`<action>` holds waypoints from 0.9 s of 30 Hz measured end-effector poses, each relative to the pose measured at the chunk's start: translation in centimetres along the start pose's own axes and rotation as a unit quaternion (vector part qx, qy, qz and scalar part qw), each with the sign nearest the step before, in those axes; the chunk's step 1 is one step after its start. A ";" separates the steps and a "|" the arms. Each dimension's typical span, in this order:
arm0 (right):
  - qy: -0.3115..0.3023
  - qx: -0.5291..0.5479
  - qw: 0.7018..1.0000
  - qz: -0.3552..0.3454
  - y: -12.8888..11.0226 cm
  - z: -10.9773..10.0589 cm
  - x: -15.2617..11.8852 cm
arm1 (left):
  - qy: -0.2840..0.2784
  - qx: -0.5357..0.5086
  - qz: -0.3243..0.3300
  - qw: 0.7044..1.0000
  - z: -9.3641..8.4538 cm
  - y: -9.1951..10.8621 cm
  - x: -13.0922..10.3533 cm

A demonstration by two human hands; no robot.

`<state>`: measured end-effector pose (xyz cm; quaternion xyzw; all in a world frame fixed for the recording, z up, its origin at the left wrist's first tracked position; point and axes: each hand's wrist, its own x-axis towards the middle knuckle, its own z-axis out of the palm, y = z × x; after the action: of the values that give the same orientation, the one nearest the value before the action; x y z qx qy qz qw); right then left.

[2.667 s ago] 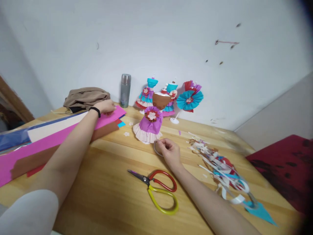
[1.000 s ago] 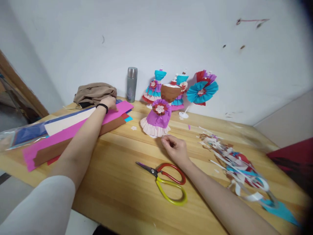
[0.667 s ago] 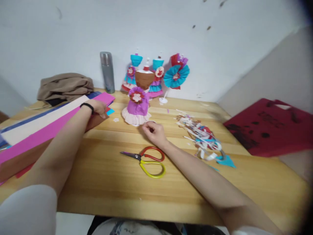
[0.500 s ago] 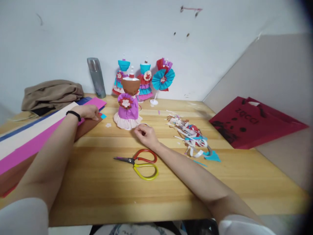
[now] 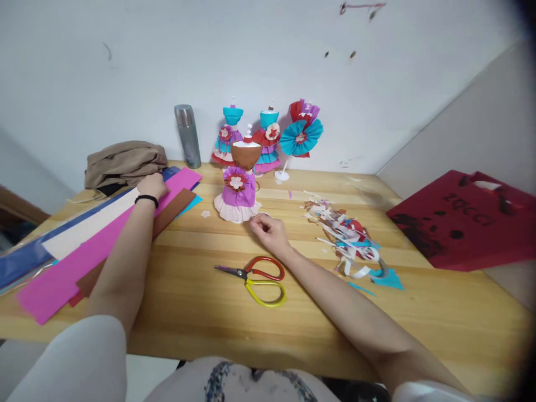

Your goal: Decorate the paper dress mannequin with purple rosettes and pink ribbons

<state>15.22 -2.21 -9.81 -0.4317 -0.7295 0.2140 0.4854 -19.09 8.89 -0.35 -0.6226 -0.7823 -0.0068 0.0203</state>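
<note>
My left hand (image 5: pixel 153 186) rests on the far end of a stack of coloured paper strips, over a cream strip (image 5: pixel 94 226) and beside a pink one (image 5: pixel 90 254). Its fingers point away and are hidden behind the knuckles. My right hand (image 5: pixel 271 231) lies on the table with its fingers curled in; I see nothing in them. It is close to the hem of a small dress form (image 5: pixel 238 192) wearing a brown top, purple skirt and pale pink frill. Scissors (image 5: pixel 255 277) with one red and one yellow handle lie nearer me.
More small dressed forms (image 5: pixel 268 137) stand along the wall, near a grey flask (image 5: pixel 188 137). Brown cloth (image 5: pixel 125 163) is at the back left. Paper scraps (image 5: pixel 352 237) are heaped on the right, before a red paper bag (image 5: pixel 460 220). A tiny paper flower (image 5: pixel 205 214) lies left of the dress form.
My left hand has moved from the brown strip's end back to the cream strip, uncovering the brown and blue ends. My right hand stays by the dress form. The view has turned left.
</note>
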 end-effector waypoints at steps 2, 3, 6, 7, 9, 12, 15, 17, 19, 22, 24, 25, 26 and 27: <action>-0.002 0.004 1.000 0.004 0.0 0.0 -0.1 | 0.001 0.013 -0.014 1.000 0.5 0.4 -0.2; -0.003 0.006 1.000 0.007 0.1 0.0 -0.1 | 0.005 0.017 -0.017 1.000 0.7 0.7 -0.3; -0.008 0.010 1.000 0.013 0.1 0.0 -0.2 | 0.032 0.023 -0.009 0.999 0.4 1.9 -1.0; -0.010 0.011 1.000 0.015 0.0 0.0 -0.2 | 0.046 0.026 -0.009 0.999 0.2 2.4 -1.4; -0.013 0.013 1.000 0.017 0.0 0.0 -0.2 | 0.075 0.034 -0.006 0.997 0.0 3.7 -2.5; -0.014 0.012 1.000 0.019 -0.1 -0.1 -0.2 | 0.064 0.037 0.026 0.997 0.4 5.6 -4.9; -0.015 0.011 1.000 0.019 -0.2 -0.1 -0.2 | 0.018 0.039 0.066 0.997 1.5 6.8 -6.9; -0.017 0.010 1.000 0.017 -0.2 -0.1 -0.2 | 0.001 0.043 0.078 0.996 2.0 6.9 -7.7; -0.019 0.011 1.000 0.014 -0.3 -0.1 -0.1 | -0.007 0.044 0.087 0.995 1.9 6.4 -7.9; -0.021 0.012 1.000 0.009 -0.3 -0.1 -0.1 | -0.006 0.044 0.082 0.996 1.5 5.3 -7.8; -0.023 0.013 1.000 0.007 -0.4 -0.1 0.0 | -0.008 0.046 0.071 0.996 1.6 4.6 -8.1; -0.023 0.012 1.000 0.005 -0.4 -0.1 0.0 | -0.012 0.047 0.068 0.997 1.7 4.4 -8.3; -0.023 0.012 1.000 0.004 -0.4 -0.1 0.0 | -0.016 0.047 0.067 0.997 1.8 4.2 -8.5; -0.023 0.011 1.000 0.003 -0.4 -0.1 0.0 | -0.018 0.046 0.068 0.996 1.9 4.1 -8.7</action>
<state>15.12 -2.44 -9.45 -0.4239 -0.7366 0.2328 0.4727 -13.24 1.42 -2.66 -0.6731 -0.7376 0.0414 0.0351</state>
